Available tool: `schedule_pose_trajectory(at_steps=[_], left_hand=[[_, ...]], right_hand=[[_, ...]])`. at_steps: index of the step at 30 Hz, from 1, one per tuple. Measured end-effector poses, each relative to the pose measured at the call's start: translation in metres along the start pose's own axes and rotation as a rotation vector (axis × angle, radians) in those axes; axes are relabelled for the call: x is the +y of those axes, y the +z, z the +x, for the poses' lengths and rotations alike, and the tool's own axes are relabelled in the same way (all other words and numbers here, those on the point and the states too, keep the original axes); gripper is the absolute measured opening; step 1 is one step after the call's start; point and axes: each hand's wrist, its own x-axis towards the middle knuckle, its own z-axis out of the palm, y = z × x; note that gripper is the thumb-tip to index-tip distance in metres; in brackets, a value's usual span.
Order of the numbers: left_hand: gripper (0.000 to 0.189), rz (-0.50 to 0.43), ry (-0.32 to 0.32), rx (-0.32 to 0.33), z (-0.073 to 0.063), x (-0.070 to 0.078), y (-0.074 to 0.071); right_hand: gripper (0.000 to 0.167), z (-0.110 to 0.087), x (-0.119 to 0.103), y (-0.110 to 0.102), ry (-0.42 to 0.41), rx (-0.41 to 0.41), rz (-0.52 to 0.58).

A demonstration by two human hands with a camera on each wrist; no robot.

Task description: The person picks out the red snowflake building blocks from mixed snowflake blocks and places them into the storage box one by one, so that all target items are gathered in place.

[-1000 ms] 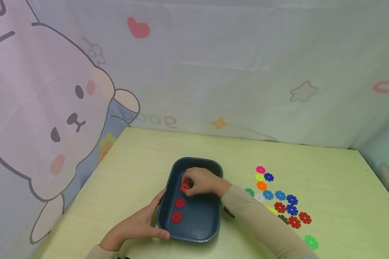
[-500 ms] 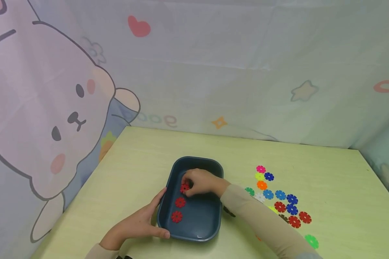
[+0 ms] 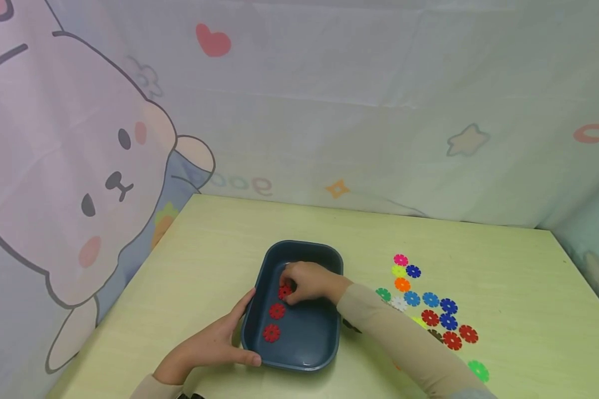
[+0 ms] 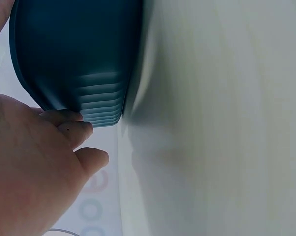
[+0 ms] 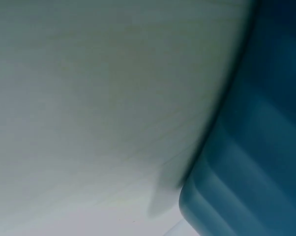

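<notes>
In the head view, a dark blue tray [image 3: 304, 338] stands on the table. My left hand [image 3: 214, 343] grips its left side, thumb at the near left corner. The left wrist view shows several fingers of that hand [image 4: 35, 157] against the tray's ribbed outer wall [image 4: 99, 98]. My right hand [image 3: 309, 281] reaches into the tray and pinches a red notched plastic disc [image 3: 284, 292] low over the tray's floor. Nearer me lie a second red disc [image 3: 277, 311] and a third red disc [image 3: 272, 333], in a row. The right wrist view holds only tray wall [image 5: 256, 147] and table.
Right of the tray lie several loose notched discs, among them a pink disc [image 3: 401, 260], an orange disc [image 3: 402, 284], a dark blue disc [image 3: 448, 321], a red disc [image 3: 468, 333] and a green disc [image 3: 478, 371]. My right sleeve covers some. A printed cloth [image 3: 329, 111] hangs behind the table.
My right hand has shifted slightly towards me with the red disc, closer to the second disc. The left hand and the tray stay put.
</notes>
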Motion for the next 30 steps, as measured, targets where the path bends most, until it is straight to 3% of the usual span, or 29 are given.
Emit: schedule_pose_trajectory(at_steps=[7, 20, 30], left_hand=[[0.119, -0.002, 0.006, -0.003, -0.001, 0.0, -0.001], [0.119, 0.004, 0.007, 0.006, -0.001, 0.001, -0.001], [0.119, 0.014, 0.015, -0.004, -0.001, 0.001, -0.001]], right_hand=[[0.026, -0.001, 0.0, -0.001, -0.054, 0.002, 0.027], [0.027, 0.003, 0.001, 0.0, -0.011, -0.023, 0.036], [0.033, -0.008, 0.001, -0.013, -0.092, 0.058, 0.137]])
